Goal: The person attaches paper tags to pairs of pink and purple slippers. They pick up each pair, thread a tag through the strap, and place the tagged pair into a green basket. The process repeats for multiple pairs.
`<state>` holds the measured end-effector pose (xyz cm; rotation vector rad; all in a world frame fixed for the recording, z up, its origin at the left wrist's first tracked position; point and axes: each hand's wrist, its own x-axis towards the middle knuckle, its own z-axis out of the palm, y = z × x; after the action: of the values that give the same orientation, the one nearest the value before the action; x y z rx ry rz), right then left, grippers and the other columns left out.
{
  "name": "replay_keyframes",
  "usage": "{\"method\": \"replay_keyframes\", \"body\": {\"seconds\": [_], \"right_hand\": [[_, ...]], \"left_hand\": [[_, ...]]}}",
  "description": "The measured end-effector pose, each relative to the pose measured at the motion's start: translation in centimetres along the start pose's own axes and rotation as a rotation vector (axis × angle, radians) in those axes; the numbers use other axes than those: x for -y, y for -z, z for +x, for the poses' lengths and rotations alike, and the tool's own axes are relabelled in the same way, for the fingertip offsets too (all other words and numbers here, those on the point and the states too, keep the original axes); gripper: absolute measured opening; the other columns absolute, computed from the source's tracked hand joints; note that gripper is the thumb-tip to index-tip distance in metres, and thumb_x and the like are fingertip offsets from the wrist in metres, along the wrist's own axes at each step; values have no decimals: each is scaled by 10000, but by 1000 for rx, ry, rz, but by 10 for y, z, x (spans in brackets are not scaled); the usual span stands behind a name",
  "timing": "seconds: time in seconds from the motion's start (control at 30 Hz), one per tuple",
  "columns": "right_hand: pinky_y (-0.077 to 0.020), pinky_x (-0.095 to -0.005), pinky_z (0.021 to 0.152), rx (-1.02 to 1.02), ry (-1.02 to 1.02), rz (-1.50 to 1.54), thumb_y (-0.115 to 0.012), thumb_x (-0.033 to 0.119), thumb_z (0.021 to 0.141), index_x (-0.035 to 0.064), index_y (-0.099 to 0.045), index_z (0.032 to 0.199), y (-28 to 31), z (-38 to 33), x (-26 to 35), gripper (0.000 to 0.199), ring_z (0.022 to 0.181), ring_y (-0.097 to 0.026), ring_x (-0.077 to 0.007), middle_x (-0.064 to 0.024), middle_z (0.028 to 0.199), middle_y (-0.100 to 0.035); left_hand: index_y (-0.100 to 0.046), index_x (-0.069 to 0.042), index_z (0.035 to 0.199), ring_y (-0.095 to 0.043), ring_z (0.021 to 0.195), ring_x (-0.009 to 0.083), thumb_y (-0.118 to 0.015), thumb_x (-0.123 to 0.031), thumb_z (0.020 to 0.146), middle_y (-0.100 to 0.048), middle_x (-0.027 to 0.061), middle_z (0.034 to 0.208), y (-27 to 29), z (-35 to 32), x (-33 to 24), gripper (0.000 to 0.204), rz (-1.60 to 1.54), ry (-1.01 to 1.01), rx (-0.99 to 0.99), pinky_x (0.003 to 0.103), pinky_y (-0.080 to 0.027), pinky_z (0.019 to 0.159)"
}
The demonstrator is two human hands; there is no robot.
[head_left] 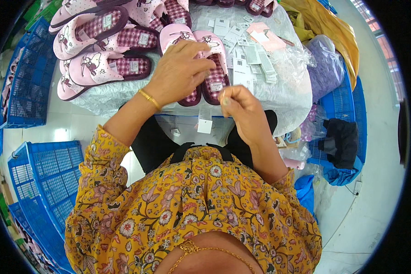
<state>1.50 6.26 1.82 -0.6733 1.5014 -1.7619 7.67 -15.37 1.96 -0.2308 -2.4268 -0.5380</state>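
Note:
A pair of pink slippers (pixel 218 67) with dark plaid insoles lies at the table's near edge, toes pointing away. My left hand (pixel 178 71) is over the left slipper of the pair, covering much of it. Its fingers are apart and bent, with the index finger reaching over the right slipper; whether they touch the fabric is hard to tell. Just right of the slippers' heels, my right hand (pixel 243 112) is closed in a pinch. What it pinches is too small to make out. A small white tag (pixel 204 126) shows below the table edge, between the hands.
More pink slippers (pixel 89 68) are piled at the left of the plastic-covered table (pixel 278 98). Several white paper tags (pixel 251 52) and a pink paper piece (pixel 269 39) lie right of the pair. Blue crates (pixel 55 176) stand at left; a purple bundle (pixel 325 64) is at right.

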Motion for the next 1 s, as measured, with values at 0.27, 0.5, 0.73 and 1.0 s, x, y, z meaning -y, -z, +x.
{"method": "replay_keyframes", "body": {"seconds": [0.27,0.5,0.73,1.0], "right_hand": [[-461,-254,616,-221,20,-309,-668,64,886,4,-581,1090,6,72,-36,231,684,-544,-104,-27,835,-604],[-450,-250,622,-246,5,-600,-718,77,825,-13,-556,1111,6,76,-37,342,693,-565,-95,-55,806,-647],[-465,-280,622,-242,-90,-695,-748,87,803,-9,-563,1075,-2,78,-24,343,660,-590,-127,-78,746,-655],[-498,-278,663,-216,-119,-706,-763,78,784,-13,-585,1053,-2,84,-19,335,707,-642,-144,-97,787,-683]], "left_hand": [[-749,-142,843,-511,1215,213,-671,-213,798,-611,41,1226,-33,19,35,115,307,-104,102,406,-369,1025],[-738,-119,858,-551,1138,235,-658,-153,780,-625,23,1212,-40,15,44,117,234,29,221,414,-400,986],[-747,-113,824,-577,1074,271,-646,-106,756,-628,48,1192,-46,14,65,122,52,5,266,402,-446,926],[-770,-132,855,-581,1067,273,-655,-79,724,-634,55,1188,-48,12,66,182,40,-11,228,404,-445,926]]}}
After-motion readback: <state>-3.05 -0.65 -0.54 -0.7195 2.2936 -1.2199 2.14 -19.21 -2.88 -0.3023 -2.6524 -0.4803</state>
